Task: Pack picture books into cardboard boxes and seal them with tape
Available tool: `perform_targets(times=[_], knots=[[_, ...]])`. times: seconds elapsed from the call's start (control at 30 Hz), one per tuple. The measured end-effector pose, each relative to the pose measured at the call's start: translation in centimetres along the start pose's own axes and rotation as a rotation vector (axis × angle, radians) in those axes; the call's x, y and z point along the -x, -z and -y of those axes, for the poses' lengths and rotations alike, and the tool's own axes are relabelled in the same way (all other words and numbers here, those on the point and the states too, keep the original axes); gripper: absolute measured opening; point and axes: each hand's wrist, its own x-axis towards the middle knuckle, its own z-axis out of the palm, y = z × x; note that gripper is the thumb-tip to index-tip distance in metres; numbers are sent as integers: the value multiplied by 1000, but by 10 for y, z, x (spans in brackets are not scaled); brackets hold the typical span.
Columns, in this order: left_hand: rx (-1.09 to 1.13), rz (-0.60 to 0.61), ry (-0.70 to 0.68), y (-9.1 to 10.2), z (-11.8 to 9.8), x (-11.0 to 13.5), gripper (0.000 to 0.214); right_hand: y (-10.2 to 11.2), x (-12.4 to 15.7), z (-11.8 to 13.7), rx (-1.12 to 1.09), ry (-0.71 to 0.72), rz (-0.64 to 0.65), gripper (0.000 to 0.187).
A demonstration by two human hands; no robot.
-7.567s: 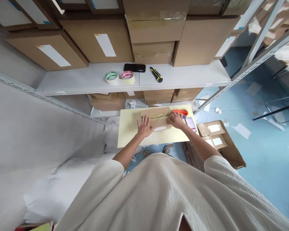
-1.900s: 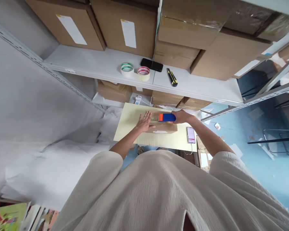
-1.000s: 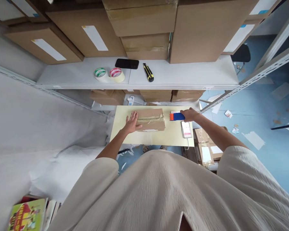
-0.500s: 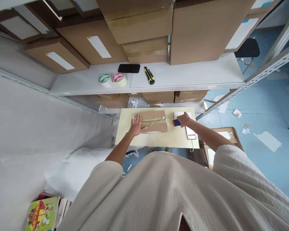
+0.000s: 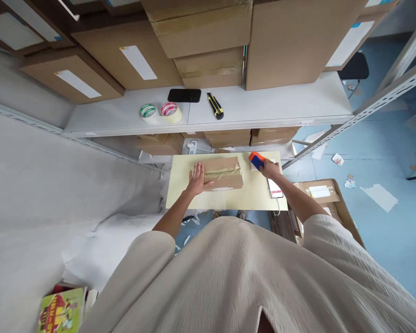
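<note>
A taped cardboard box lies on the pale yellow table. My left hand rests flat on the box's left end, fingers stretched out. To the right of the box, my right hand is wrapped round an orange-and-blue handheld device. The device is raised off the table, its orange end toward the shelf; its exact kind is unclear. Partly hidden under the right hand and forearm is a phone-like item with a lit white screen, and a white pad or box shows beside the device.
Ahead, a grey shelf carries cardboard boxes, a black phone, two tape rolls and a yellow-black utility knife. An open carton stands on the floor at right. Books lie at lower left.
My right hand has lifted and turned the handheld device, so its orange end points toward the shelf and more of it shows. My left hand stays on the box.
</note>
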Motion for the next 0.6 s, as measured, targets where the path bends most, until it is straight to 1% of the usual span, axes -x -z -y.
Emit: perform_targets(times=[0.07,0.17,0.27,0.33,0.37,0.47,0.53,0.6], knots=[[8,0,4,0,-1,1,114,-13,-1,7,16,-4,-31,50],[42,-6,-4,-1,-1,1,114,-27,-2,16,44,0,-25,50],[90,-23,-15,-2,-2,1,114,-33,4,25,23,8,-87,48],[118,-52,-25,-3,-3,2,112,-34,12,34,-72,7,-111,45],[129,-74,-28,-4,-3,4,111,-35,16,39,-151,13,-91,42],[182,-157,-7,-5,1,13,106,-36,33,54,-415,89,50,38],[256,-213,56,-7,8,24,104,-37,44,64,-508,162,118,38],[363,-213,125,-11,19,37,109,-38,55,72,-530,209,136,41]])
